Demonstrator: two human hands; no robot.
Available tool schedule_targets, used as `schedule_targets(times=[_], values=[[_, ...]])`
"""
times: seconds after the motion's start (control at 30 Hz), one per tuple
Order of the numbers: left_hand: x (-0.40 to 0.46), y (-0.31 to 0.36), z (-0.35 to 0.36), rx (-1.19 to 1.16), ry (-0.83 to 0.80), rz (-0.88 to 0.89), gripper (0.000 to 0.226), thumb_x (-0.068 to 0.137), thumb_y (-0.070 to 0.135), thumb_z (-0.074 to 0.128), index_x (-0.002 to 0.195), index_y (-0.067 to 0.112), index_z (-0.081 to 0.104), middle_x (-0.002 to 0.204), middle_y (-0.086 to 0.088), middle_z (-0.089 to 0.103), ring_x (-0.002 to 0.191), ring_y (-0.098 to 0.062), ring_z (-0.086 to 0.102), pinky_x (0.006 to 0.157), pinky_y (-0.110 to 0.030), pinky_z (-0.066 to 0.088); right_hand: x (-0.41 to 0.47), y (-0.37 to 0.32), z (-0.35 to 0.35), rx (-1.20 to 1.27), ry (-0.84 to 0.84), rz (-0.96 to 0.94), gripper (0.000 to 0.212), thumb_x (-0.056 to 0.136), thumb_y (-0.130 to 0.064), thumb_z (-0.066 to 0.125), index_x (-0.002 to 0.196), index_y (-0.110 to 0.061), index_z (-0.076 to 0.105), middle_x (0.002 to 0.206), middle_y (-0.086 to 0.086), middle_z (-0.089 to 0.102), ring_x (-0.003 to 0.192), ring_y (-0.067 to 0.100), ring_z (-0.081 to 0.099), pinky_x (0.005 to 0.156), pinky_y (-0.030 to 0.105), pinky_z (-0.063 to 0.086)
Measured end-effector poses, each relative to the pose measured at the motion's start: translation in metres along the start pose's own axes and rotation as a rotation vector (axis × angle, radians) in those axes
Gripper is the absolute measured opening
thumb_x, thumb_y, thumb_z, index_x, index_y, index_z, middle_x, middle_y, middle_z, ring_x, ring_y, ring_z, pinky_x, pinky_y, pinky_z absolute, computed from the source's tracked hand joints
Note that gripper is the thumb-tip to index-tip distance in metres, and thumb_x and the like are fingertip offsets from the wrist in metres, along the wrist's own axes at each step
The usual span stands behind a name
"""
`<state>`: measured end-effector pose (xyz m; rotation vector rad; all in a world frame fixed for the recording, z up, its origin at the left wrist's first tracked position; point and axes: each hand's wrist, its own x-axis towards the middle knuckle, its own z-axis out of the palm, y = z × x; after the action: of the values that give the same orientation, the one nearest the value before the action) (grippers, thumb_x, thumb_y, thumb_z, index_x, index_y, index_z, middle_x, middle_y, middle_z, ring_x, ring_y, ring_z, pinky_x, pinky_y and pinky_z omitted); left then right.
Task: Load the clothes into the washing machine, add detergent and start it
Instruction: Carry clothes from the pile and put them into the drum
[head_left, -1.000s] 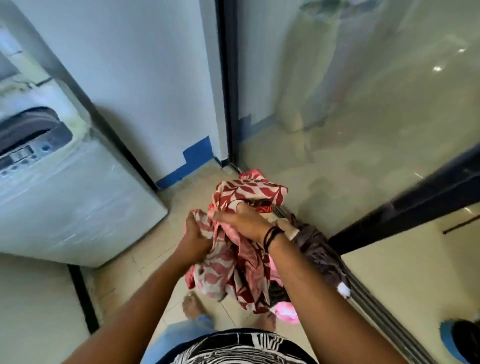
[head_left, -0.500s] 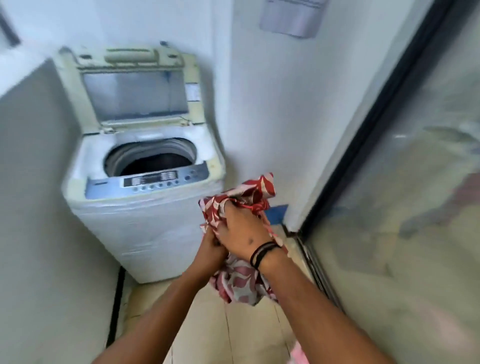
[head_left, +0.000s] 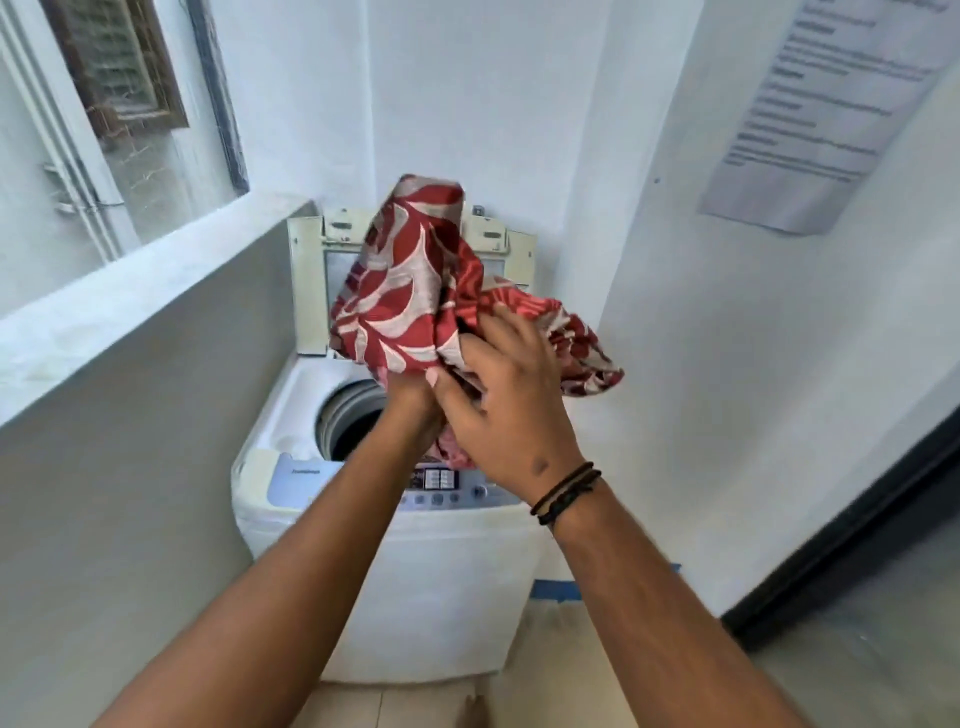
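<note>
- Whereas half a second ago the red-and-cream leaf-patterned cloth bundle (head_left: 415, 291) was held low in front of the machine's casing, it now sits raised above the open white top-loading washing machine (head_left: 431, 582), at about 12 o'clock from the drum mouth.
- One second ago the view pointed at the floor and a heap of other garments; the person has since turned to face the machine squarely, which stands at 12 o'clock in the head view.
- Left hand (head_left: 415, 410): mostly hidden under the bundle and behind the right hand; it appears to support the cloth from below, but I cannot tell how the fingers lie.
- Right hand (head_left: 506, 415): fingers curled into the fabric at its 3 o'clock side, grasping the cloth; black cord bracelets (head_left: 566, 491) on the wrist.
- Cream hinged lid (head_left: 311, 291) stands up; dark drum opening (head_left: 348, 421) is exposed at 9 o'clock of the hands.
- Judgement: the loading step is in hand, the cloth not yet dropped in; detergent and start remain.
- Writing: small logo on the pale blue control panel (head_left: 306, 475), too blurred to read; display and buttons illegible.
- Grey printed notice sheet (head_left: 810, 109) on the wall at 2 o'clock: lines of text, unreadable.
</note>
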<state>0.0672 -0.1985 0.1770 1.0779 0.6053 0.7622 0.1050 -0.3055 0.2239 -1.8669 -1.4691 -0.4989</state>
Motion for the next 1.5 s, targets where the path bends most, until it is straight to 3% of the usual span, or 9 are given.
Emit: schedule_targets(times=[0.17, 0.4, 0.57, 0.73, 0.9, 1.13, 1.27, 1.37, 1.5], values=[[0.089, 0.002, -0.011, -0.085, 0.078, 0.148, 0.082, 0.08, 0.045, 0.06, 0.147, 0.006, 0.036, 0.137, -0.018, 0.056, 0.122, -0.028, 0.058, 0.107, -0.044, 0.047, 0.056, 0.062, 0.071, 0.221, 0.058, 0.035, 0.029, 0.095, -0.032, 0.051, 0.109, -0.013, 0.068, 0.119, 0.0, 0.062, 0.124, 0.024, 0.049, 0.102, 0.045, 0.041], [0.197, -0.072, -0.065, 0.086, 0.276, -0.092, 0.018, 0.097, 0.024, 0.053, 0.105, 0.014, 0.066, 0.092, -0.018, 0.073, 0.082, -0.033, 0.07, 0.072, -0.049, 0.059, 0.083, 0.157, 0.202, 0.397, -0.15, 0.226, 0.024, 0.097, -0.022, 0.047, 0.108, -0.011, 0.065, 0.109, 0.004, 0.063, 0.102, 0.022, 0.056, 0.087, 0.036, 0.048], [0.215, -0.129, -0.113, 0.298, 0.392, -0.356, 0.016, 0.098, 0.005, 0.054, 0.094, 0.002, 0.069, 0.086, -0.02, 0.072, 0.071, -0.028, 0.072, 0.07, -0.044, 0.061, 0.063, 0.21, 0.29, 0.482, -0.424, 0.559, 0.025, 0.1, -0.025, 0.044, 0.109, -0.015, 0.065, 0.103, 0.004, 0.069, 0.093, 0.021, 0.063, 0.081, 0.037, 0.053], [0.205, -0.151, -0.158, 0.443, 0.486, -0.474, 0.022, 0.097, -0.001, 0.054, 0.081, 0.001, 0.068, 0.069, -0.016, 0.069, 0.054, -0.025, 0.069, 0.048, -0.031, 0.059, 0.037, 0.231, 0.33, 0.302, -0.606, 0.807, 0.035, 0.098, -0.019, 0.043, 0.064, -0.019, 0.036, 0.063, 0.002, 0.049, 0.064, 0.027, 0.049, 0.054, 0.033, 0.032], [0.215, -0.154, -0.175, 0.62, 0.337, -0.471, 0.025, 0.095, 0.011, 0.063, 0.071, 0.008, 0.069, 0.072, -0.016, 0.075, 0.064, -0.031, 0.075, 0.058, -0.037, 0.06, 0.035, 0.24, 0.34, 0.104, -0.72, 0.888, 0.024, 0.096, -0.021, 0.046, 0.084, -0.009, 0.063, 0.093, 0.018, 0.07, 0.09, 0.039, 0.064, 0.068, 0.034, 0.046], [0.265, -0.181, -0.191, 0.897, 0.034, -0.526, 0.042, 0.051, 0.032, 0.083, 0.077, 0.0, 0.071, 0.062, 0.0, 0.062, 0.056, -0.013, 0.054, 0.058, -0.041, 0.053, 0.044, 0.252, 0.333, -0.128, -0.724, 0.953, 0.025, 0.097, -0.024, 0.046, 0.093, -0.014, 0.069, 0.101, 0.011, 0.071, 0.093, 0.034, 0.066, 0.073, 0.033, 0.049], [0.284, -0.176, -0.182, 0.807, 0.175, -0.395, 0.02, 0.077, 0.003, 0.076, 0.093, 0.014, 0.077, 0.061, 0.01, 0.064, 0.045, 0.005, 0.053, 0.05, -0.013, 0.042, 0.063, 0.257, 0.33, -0.066, -0.448, 1.051, 0.03, 0.099, -0.018, 0.045, 0.112, -0.005, 0.069, 0.109, 0.02, 0.07, 0.101, 0.039, 0.065, 0.08, 0.038, 0.051], [0.294, -0.18, -0.194, 0.79, 0.272, -0.348, 0.031, 0.079, 0.005, 0.075, 0.106, 0.019, 0.075, 0.074, 0.008, 0.072, 0.058, -0.002, 0.067, 0.054, -0.016, 0.052, 0.074, 0.258, 0.333, -0.024, -0.324, 1.06, 0.025, 0.098, -0.013, 0.043, 0.089, -0.002, 0.063, 0.096, 0.024, 0.07, 0.088, 0.04, 0.065, 0.067, 0.035, 0.044], [0.295, -0.182, -0.21, 0.841, 0.059, -0.427, 0.065, 0.073, -0.004, 0.068, 0.133, 0.021, 0.059, 0.11, 0.003, 0.07, 0.087, -0.01, 0.067, 0.067, -0.02, 0.054, 0.07, 0.255, 0.353, 0.045, -0.615, 1.081, 0.018, 0.096, -0.019, 0.049, 0.102, -0.005, 0.06, 0.108, 0.017, 0.068, 0.098, 0.036, 0.063, 0.075, 0.032, 0.046]])
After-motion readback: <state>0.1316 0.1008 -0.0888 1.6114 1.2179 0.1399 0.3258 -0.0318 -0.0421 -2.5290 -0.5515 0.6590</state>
